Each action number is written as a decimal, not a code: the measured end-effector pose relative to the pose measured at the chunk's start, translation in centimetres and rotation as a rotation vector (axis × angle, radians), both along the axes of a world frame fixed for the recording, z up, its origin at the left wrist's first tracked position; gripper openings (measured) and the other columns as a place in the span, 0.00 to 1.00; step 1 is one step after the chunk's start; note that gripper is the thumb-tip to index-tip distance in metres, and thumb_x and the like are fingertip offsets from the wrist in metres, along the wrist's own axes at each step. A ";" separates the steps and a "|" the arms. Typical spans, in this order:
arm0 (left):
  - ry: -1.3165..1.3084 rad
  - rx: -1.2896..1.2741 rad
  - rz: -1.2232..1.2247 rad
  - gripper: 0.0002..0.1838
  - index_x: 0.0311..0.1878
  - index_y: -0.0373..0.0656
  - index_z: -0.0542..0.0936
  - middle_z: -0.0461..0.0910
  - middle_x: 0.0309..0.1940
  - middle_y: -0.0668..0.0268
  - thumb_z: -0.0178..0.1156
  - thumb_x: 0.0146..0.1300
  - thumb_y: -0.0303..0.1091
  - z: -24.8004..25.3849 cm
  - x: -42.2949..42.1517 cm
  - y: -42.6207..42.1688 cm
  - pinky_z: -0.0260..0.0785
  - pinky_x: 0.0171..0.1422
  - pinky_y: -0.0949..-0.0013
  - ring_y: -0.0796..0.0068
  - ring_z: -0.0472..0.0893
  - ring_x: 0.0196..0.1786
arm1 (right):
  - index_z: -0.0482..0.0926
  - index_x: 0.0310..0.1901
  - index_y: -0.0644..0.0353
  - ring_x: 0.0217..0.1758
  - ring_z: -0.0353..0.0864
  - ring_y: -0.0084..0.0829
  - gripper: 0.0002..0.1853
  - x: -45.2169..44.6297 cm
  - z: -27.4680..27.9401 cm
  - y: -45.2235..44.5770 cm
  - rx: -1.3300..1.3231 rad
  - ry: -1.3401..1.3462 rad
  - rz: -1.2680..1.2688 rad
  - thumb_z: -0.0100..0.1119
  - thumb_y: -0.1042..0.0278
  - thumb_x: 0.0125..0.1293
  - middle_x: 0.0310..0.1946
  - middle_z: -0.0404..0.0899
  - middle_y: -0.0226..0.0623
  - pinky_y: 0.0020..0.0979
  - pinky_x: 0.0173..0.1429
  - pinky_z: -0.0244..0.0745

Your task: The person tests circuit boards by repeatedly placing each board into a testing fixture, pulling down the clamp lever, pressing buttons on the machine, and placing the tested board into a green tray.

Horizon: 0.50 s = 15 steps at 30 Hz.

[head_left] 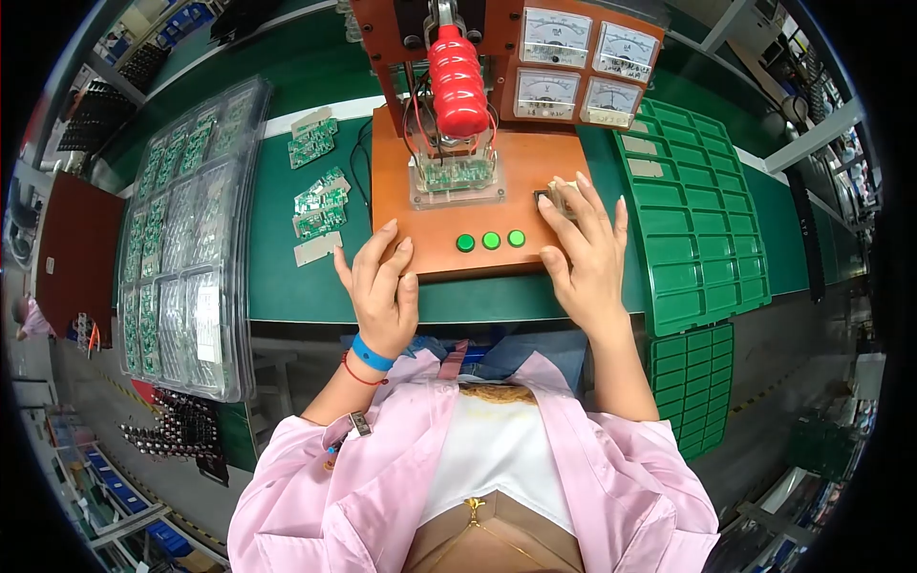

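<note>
My left hand (380,286) rests at the left front edge of the orange test box (435,244), its fingers apart and nothing in it. On the right of the box top, my right hand (587,248) has spread fingers, with fingertips at a small black switch (542,196) and a pale piece (565,198) partly hidden under them. Between the hands are three green buttons (491,241), touched by neither hand. Behind them a green circuit board (454,174) sits in the clear fixture (458,199), below the raised red handle (458,81) of the press.
Loose circuit boards (320,222) lie left of the box. Further left stand stacked clear trays (181,239) with boards. Green compartment trays (693,215) are at the right, two pale pieces in the upper one. Four analog meters (556,36) stand behind the box.
</note>
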<state>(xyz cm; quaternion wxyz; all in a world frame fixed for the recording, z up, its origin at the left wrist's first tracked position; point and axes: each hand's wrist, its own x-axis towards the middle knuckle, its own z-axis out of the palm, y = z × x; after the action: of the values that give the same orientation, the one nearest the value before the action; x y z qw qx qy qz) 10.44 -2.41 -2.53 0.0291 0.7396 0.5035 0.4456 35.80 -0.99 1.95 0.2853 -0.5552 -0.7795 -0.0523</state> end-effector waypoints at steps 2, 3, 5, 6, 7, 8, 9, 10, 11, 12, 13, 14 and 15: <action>-0.014 0.004 -0.001 0.15 0.50 0.39 0.79 0.73 0.60 0.54 0.49 0.69 0.37 -0.1 0.0 0.0 0.33 0.75 0.43 0.58 0.72 0.63 | 0.77 0.58 0.52 0.72 0.61 0.41 0.25 0.2 -0.2 -0.1 0.018 -0.003 0.017 0.47 0.44 0.69 0.62 0.71 0.37 0.56 0.74 0.39; -0.026 0.008 -0.001 0.15 0.50 0.40 0.79 0.73 0.60 0.55 0.50 0.69 0.37 -0.2 0.0 0.1 0.32 0.75 0.41 0.59 0.72 0.62 | 0.76 0.59 0.51 0.72 0.60 0.41 0.25 0.3 -0.3 -0.2 0.026 -0.003 0.024 0.47 0.44 0.69 0.63 0.70 0.37 0.56 0.74 0.38; -0.040 0.013 -0.003 0.14 0.50 0.41 0.79 0.73 0.60 0.57 0.51 0.68 0.37 -0.3 0.0 0.1 0.31 0.75 0.40 0.59 0.73 0.61 | 0.75 0.61 0.51 0.73 0.60 0.41 0.25 0.4 -0.4 -0.5 0.021 0.088 0.041 0.48 0.45 0.69 0.63 0.69 0.37 0.56 0.74 0.38; -0.042 0.013 -0.003 0.15 0.50 0.41 0.79 0.73 0.60 0.57 0.51 0.68 0.37 -0.3 0.0 0.1 0.32 0.75 0.40 0.59 0.73 0.61 | 0.74 0.62 0.51 0.73 0.60 0.41 0.26 0.5 -0.4 -0.5 0.018 0.134 0.049 0.48 0.46 0.69 0.64 0.69 0.37 0.56 0.74 0.38; -0.044 0.012 -0.005 0.15 0.51 0.41 0.79 0.73 0.60 0.57 0.51 0.68 0.37 -0.4 0.0 0.1 0.32 0.75 0.40 0.59 0.73 0.61 | 0.73 0.62 0.51 0.73 0.59 0.41 0.26 0.5 -0.4 -0.6 0.006 0.111 0.030 0.48 0.46 0.69 0.64 0.68 0.37 0.56 0.74 0.38; -0.040 0.012 0.001 0.15 0.51 0.41 0.79 0.73 0.61 0.57 0.51 0.68 0.37 -0.4 0.0 0.0 0.32 0.75 0.41 0.59 0.73 0.62 | 0.72 0.63 0.51 0.73 0.59 0.41 0.26 0.5 -0.4 -0.7 -0.005 0.088 0.009 0.49 0.47 0.69 0.64 0.67 0.38 0.57 0.74 0.38; -0.039 0.014 0.002 0.15 0.51 0.41 0.79 0.73 0.61 0.57 0.50 0.68 0.37 -0.4 0.0 0.1 0.32 0.75 0.41 0.59 0.72 0.62 | 0.72 0.64 0.51 0.73 0.58 0.41 0.26 0.5 -0.3 -0.7 -0.015 0.063 -0.017 0.50 0.48 0.68 0.65 0.67 0.38 0.57 0.74 0.38; -0.039 0.016 0.000 0.15 0.51 0.41 0.79 0.73 0.61 0.57 0.50 0.69 0.37 -0.5 0.0 0.1 0.32 0.75 0.41 0.59 0.72 0.62 | 0.72 0.64 0.52 0.74 0.58 0.41 0.26 0.4 0.0 -0.7 -0.013 0.043 -0.029 0.50 0.48 0.68 0.65 0.66 0.39 0.57 0.74 0.38; -0.039 0.016 -0.001 0.15 0.51 0.41 0.79 0.73 0.61 0.57 0.50 0.69 0.37 -0.4 0.1 0.1 0.32 0.75 0.42 0.59 0.72 0.63 | 0.72 0.63 0.52 0.74 0.57 0.42 0.26 0.1 0.5 -0.7 -0.012 0.021 -0.042 0.51 0.49 0.68 0.65 0.66 0.40 0.57 0.73 0.38; -0.042 0.020 -0.002 0.15 0.51 0.41 0.79 0.73 0.61 0.57 0.50 0.68 0.37 -0.3 0.1 0.1 0.32 0.75 0.43 0.59 0.72 0.63 | 0.72 0.63 0.52 0.74 0.56 0.42 0.26 -0.1 0.9 -0.6 -0.012 0.001 -0.053 0.52 0.49 0.67 0.65 0.65 0.41 0.58 0.73 0.39; -0.046 0.019 -0.003 0.15 0.51 0.40 0.79 0.73 0.61 0.57 0.50 0.68 0.37 -0.3 0.2 0.1 0.32 0.75 0.43 0.59 0.71 0.63 | 0.73 0.62 0.55 0.75 0.54 0.43 0.27 -0.4 1.4 -0.5 -0.004 -0.020 -0.061 0.54 0.49 0.66 0.65 0.65 0.43 0.60 0.73 0.39; -0.048 0.019 0.000 0.15 0.51 0.40 0.79 0.73 0.61 0.57 0.50 0.68 0.37 -0.3 0.2 0.1 0.32 0.76 0.44 0.59 0.71 0.63 | 0.73 0.61 0.56 0.75 0.54 0.43 0.27 -0.5 1.6 -0.3 -0.038 -0.042 -0.070 0.54 0.48 0.66 0.65 0.65 0.43 0.61 0.73 0.39; -0.045 0.020 -0.003 0.15 0.51 0.40 0.79 0.73 0.61 0.57 0.50 0.68 0.37 -0.3 0.3 0.1 0.32 0.76 0.44 0.59 0.71 0.63 | 0.73 0.60 0.56 0.75 0.54 0.43 0.27 -0.7 1.7 -0.1 -0.071 -0.062 -0.075 0.54 0.48 0.65 0.65 0.65 0.43 0.62 0.73 0.39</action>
<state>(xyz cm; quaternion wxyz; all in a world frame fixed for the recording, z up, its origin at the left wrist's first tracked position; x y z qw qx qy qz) 10.71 -2.30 -2.80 0.0340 0.7304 0.4971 0.4672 35.10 -1.11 3.63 0.2390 -0.5919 -0.7680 -0.0524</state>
